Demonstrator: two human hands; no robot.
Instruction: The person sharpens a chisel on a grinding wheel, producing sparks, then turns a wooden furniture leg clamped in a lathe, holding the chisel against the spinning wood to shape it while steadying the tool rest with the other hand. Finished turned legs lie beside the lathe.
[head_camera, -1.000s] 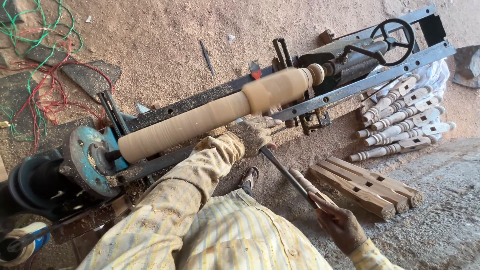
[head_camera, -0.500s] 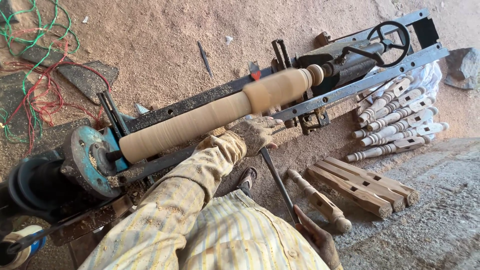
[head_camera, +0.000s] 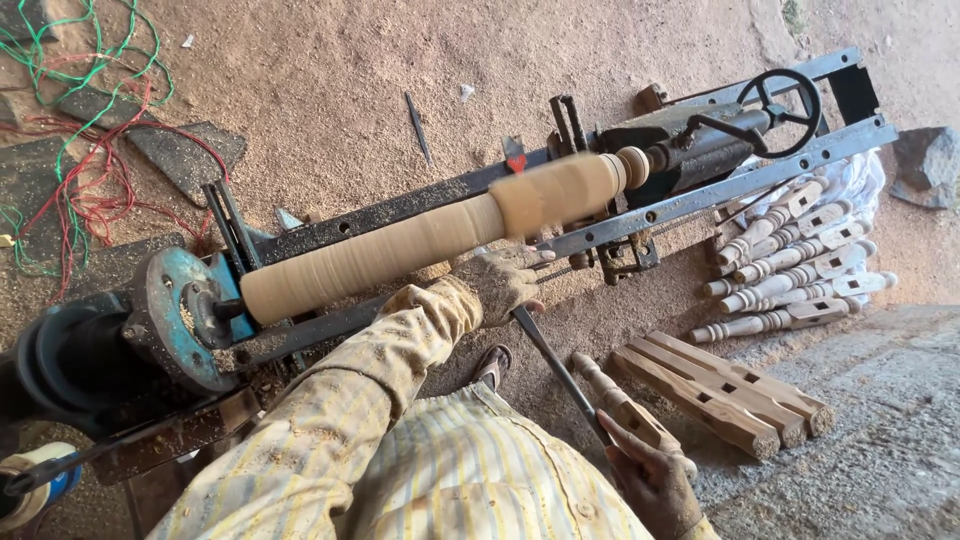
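A long pale wooden workpiece (head_camera: 420, 245) is mounted in a black metal lathe (head_camera: 700, 190), blurred as if spinning. My left hand (head_camera: 505, 282) rests on the lathe's front rail just below the workpiece and pinches the blade end of a long steel chisel (head_camera: 560, 375). My right hand (head_camera: 650, 480) grips the chisel's wooden handle at the bottom of the view. The chisel runs diagonally from my right hand up to the rail. Both sleeves are yellow striped and dusty.
Turned wooden spindles (head_camera: 790, 270) lie piled right of the lathe. Squared wooden blanks (head_camera: 720, 395) lie on the ground near my right hand. Red and green wires (head_camera: 70, 130) tangle at upper left. A blue motor housing (head_camera: 170, 310) drives the lathe. A stone (head_camera: 925, 165) sits far right.
My right hand has swung the chisel handle down and inward, so the chisel now lies steeper. My left hand stays on the rail beneath the workpiece.
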